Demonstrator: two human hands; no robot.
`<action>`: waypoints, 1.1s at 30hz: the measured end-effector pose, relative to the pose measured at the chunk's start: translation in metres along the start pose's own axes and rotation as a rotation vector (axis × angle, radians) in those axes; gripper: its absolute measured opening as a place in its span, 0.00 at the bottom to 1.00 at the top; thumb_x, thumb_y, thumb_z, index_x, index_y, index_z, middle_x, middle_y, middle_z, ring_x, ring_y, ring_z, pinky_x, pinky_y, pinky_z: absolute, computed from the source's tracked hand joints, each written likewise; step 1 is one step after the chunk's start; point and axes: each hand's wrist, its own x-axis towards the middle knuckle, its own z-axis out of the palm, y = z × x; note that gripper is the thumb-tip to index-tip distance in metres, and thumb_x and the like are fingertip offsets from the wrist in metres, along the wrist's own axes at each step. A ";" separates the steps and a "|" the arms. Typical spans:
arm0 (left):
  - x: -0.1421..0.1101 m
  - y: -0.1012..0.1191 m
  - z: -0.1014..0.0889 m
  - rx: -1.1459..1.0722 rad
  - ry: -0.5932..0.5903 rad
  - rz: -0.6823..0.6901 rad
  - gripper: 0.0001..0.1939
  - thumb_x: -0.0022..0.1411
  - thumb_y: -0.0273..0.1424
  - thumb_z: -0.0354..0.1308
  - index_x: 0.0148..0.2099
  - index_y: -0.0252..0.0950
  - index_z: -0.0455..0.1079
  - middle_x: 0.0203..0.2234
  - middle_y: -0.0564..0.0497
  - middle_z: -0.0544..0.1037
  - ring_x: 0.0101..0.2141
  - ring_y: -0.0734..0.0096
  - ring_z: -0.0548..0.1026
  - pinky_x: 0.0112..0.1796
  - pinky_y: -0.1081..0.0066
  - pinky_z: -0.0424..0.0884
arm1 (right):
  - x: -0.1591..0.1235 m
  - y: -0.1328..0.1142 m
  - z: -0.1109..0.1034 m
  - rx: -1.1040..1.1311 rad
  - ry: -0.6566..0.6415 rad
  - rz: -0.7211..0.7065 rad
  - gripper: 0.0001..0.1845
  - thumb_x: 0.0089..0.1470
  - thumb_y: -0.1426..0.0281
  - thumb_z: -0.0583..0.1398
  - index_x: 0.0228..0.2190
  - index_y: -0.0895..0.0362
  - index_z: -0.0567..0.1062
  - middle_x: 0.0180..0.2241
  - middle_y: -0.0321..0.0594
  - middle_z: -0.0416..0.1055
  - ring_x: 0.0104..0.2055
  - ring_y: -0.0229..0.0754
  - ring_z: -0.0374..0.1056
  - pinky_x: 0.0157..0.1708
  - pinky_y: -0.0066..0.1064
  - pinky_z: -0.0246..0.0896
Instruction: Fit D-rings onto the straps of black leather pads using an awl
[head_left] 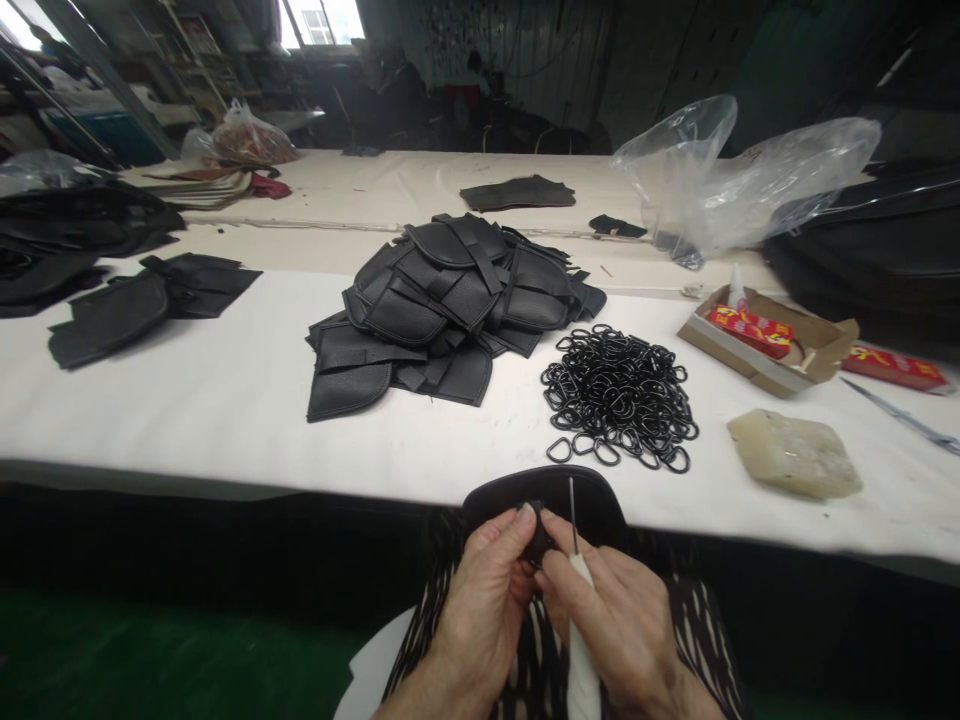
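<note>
In my lap, against the table's front edge, a black leather piece [546, 483] with a rounded edge stands partly hidden by my hands. My left hand [480, 590] is closed, pinching a small dark folded part [538, 540] of it between thumb and fingers. My right hand [626, 610] grips a white-handled awl [581, 650], its thin metal shaft pointing up and away. The right thumb and fingertips also touch the folded part, close to the left fingertips. Whether a ring sits inside the fold is hidden. Just beyond lies a heap of black D-rings [619, 395].
A pile of black leather pieces [420, 310] lies mid-table, with others [112, 315] at left. To the right are a yellowish wax-like block [795, 455], a cardboard box [780, 370] holding a red package, scissors-like metal blades [900, 415] and a clear plastic bag [750, 185].
</note>
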 end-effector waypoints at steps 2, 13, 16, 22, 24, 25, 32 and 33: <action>0.000 0.001 0.001 0.002 0.001 0.006 0.07 0.53 0.28 0.63 0.32 0.31 0.69 0.22 0.52 0.74 0.23 0.74 0.73 0.28 0.74 0.70 | 0.000 0.000 0.000 -0.007 -0.007 -0.005 0.10 0.59 0.78 0.54 0.28 0.63 0.72 0.32 0.59 0.77 0.20 0.39 0.71 0.18 0.28 0.62; -0.001 -0.003 0.000 0.029 0.129 0.070 0.08 0.50 0.28 0.66 0.32 0.32 0.70 0.22 0.52 0.75 0.23 0.74 0.72 0.26 0.75 0.68 | -0.005 0.001 0.000 -0.021 -0.038 -0.001 0.13 0.62 0.73 0.51 0.29 0.62 0.72 0.34 0.56 0.77 0.22 0.39 0.72 0.20 0.28 0.63; 0.000 -0.003 -0.002 0.031 0.052 0.103 0.07 0.50 0.29 0.66 0.29 0.32 0.72 0.21 0.53 0.75 0.23 0.76 0.72 0.26 0.77 0.68 | -0.005 0.003 -0.006 0.019 -0.030 0.009 0.12 0.62 0.73 0.52 0.30 0.62 0.73 0.34 0.56 0.77 0.26 0.41 0.74 0.22 0.27 0.66; 0.001 0.000 -0.002 0.120 -0.131 0.119 0.09 0.55 0.33 0.61 0.28 0.31 0.74 0.23 0.49 0.78 0.26 0.72 0.75 0.33 0.72 0.71 | -0.001 0.011 -0.028 0.150 -0.078 -0.018 0.12 0.62 0.67 0.53 0.38 0.64 0.71 0.33 0.52 0.78 0.30 0.43 0.76 0.29 0.28 0.70; 0.001 0.000 -0.003 0.181 -0.135 0.123 0.11 0.56 0.34 0.60 0.29 0.30 0.74 0.24 0.47 0.78 0.27 0.69 0.76 0.35 0.69 0.71 | -0.003 0.014 -0.036 0.175 -0.091 0.018 0.17 0.62 0.62 0.53 0.42 0.65 0.70 0.33 0.51 0.77 0.31 0.44 0.75 0.30 0.30 0.70; 0.001 0.000 -0.003 0.214 -0.130 0.133 0.11 0.56 0.34 0.60 0.30 0.30 0.74 0.25 0.46 0.79 0.27 0.68 0.76 0.36 0.67 0.71 | -0.004 0.015 -0.039 0.176 -0.103 0.043 0.20 0.62 0.60 0.53 0.43 0.65 0.69 0.32 0.50 0.77 0.31 0.45 0.75 0.30 0.30 0.70; 0.004 0.003 -0.004 0.444 -0.124 0.186 0.14 0.57 0.37 0.58 0.30 0.29 0.74 0.26 0.44 0.79 0.27 0.68 0.76 0.34 0.69 0.70 | -0.026 0.028 -0.049 0.194 -0.027 0.217 0.21 0.58 0.56 0.54 0.43 0.60 0.73 0.33 0.45 0.77 0.31 0.44 0.74 0.34 0.29 0.71; 0.004 0.004 -0.003 0.462 -0.132 0.184 0.14 0.58 0.38 0.58 0.30 0.30 0.74 0.26 0.44 0.79 0.27 0.68 0.76 0.34 0.69 0.70 | -0.028 0.028 -0.049 0.213 -0.027 0.255 0.19 0.58 0.58 0.56 0.43 0.59 0.73 0.34 0.44 0.77 0.32 0.44 0.75 0.36 0.28 0.71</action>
